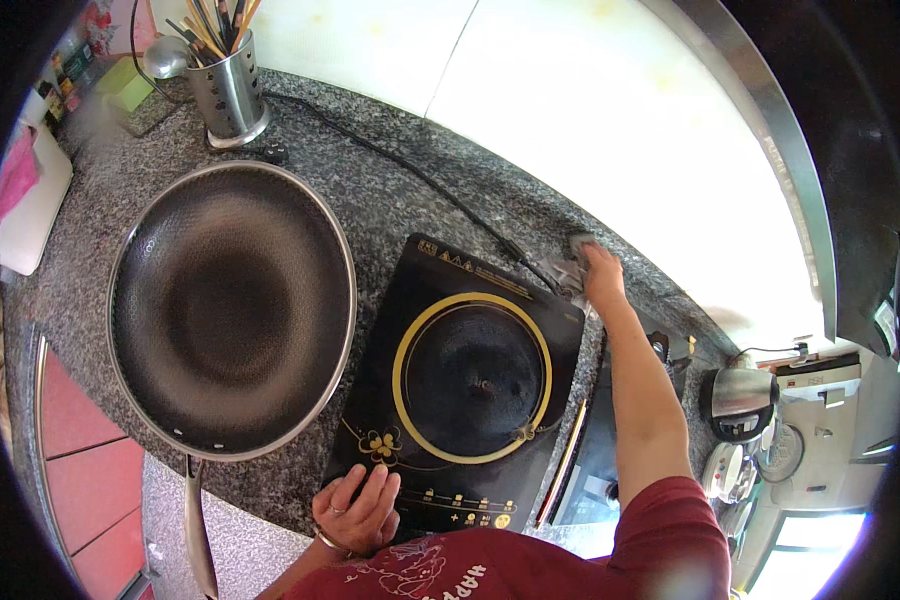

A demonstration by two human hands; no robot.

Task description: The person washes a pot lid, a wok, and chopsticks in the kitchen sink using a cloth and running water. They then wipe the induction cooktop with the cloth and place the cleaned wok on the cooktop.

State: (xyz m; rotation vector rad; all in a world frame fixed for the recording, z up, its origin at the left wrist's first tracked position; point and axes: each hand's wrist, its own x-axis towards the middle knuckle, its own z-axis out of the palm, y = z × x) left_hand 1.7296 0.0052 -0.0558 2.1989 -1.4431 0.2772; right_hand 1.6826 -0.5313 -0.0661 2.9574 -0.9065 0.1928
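Observation:
My right hand reaches to the back of the counter, on a crumpled greyish cloth beside the back corner of a black induction cooktop. The fingertips are partly blurred. My left hand, with a ring and a bangle, rests at the front left corner of the cooktop; nothing shows in it. Left of the cooktop, a large wok with a honeycomb-patterned inside sits on the speckled stone counter, its metal handle pointing towards the front edge. The wok looks to hold no food.
A black power cord runs along the back. A perforated steel utensil holder stands at the back left. Chopsticks lie by the cooktop's right side, near a gas stove. An electric kettle and dishes are further right.

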